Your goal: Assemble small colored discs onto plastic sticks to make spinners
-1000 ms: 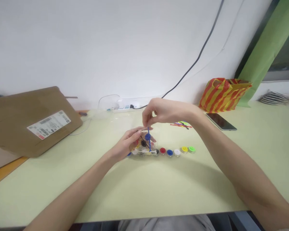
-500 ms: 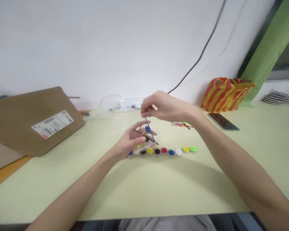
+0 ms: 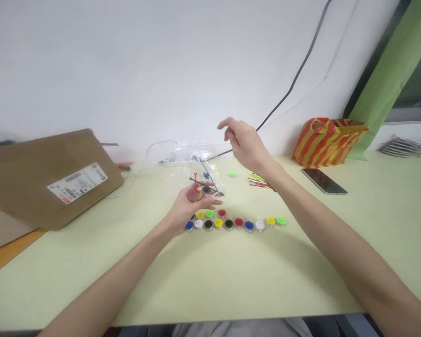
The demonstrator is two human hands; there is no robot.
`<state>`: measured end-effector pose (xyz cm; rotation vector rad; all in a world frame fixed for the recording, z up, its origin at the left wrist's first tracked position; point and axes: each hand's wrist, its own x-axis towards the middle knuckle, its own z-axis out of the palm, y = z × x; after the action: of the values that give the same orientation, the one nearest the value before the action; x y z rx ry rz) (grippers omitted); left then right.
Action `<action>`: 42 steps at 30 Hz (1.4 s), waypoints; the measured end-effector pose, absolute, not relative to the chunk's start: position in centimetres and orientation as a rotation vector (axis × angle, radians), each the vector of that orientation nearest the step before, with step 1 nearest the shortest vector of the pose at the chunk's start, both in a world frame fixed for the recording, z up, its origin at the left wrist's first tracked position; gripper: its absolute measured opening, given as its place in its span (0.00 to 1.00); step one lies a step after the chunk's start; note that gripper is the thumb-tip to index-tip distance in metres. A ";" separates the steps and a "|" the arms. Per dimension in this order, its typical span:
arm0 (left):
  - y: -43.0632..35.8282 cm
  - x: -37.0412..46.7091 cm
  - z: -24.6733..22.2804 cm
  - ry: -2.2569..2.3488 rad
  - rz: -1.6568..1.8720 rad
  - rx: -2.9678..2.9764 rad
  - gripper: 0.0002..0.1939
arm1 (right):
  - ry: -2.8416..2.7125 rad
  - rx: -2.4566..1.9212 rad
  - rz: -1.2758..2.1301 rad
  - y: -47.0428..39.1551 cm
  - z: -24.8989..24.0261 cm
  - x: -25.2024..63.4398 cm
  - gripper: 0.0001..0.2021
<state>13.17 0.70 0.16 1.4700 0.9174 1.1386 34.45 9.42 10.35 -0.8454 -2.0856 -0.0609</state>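
My left hand point(image 3: 187, 204) holds a clear plastic bag point(image 3: 219, 174) from below, its fingers around the bag's lower part. Inside the bag are a blue stick point(image 3: 209, 174), a dark stick, a red piece point(image 3: 193, 194) and a blue cap. My right hand point(image 3: 243, 142) is raised to the right of the bag, off it, with fingers bent and apart and nothing visible in them. Small round pots with coloured lids, such as a red one point(image 3: 239, 223) and a blue one point(image 3: 249, 225), stand in rows in front of my left hand.
Coloured sticks point(image 3: 258, 181) and a green lid point(image 3: 232, 174) lie behind the pots. A phone point(image 3: 324, 180) and a striped bag point(image 3: 328, 142) are at right. Cardboard point(image 3: 31, 182) covers the left side. A power strip point(image 3: 178, 163) sits by the wall.
My right hand has let go of the blue stick and moved up and right. The bag and my left hand have shifted slightly back and left, showing more pots.
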 end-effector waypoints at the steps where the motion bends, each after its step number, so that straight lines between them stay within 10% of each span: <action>1: 0.8 13.1 0.1 0.934 1.148 1.463 0.27 | -2.127 -0.945 -0.094 10.7 9.3 34.7 0.24; 13: 0.6 13.3 0.4 0.983 1.100 1.484 0.23 | -2.658 -1.517 0.118 17.4 -0.6 37.3 0.24; 30: 0.6 13.3 0.2 0.916 1.079 1.499 0.24 | -2.123 -1.112 0.192 17.0 5.4 38.6 0.01; 42: 0.3 13.4 0.1 0.896 1.030 1.468 0.25 | -2.017 -0.571 0.623 8.1 12.0 35.2 0.21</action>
<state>13.39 0.32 0.10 1.4682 0.8961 1.0302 35.20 8.14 12.00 -0.5708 -2.0166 0.6226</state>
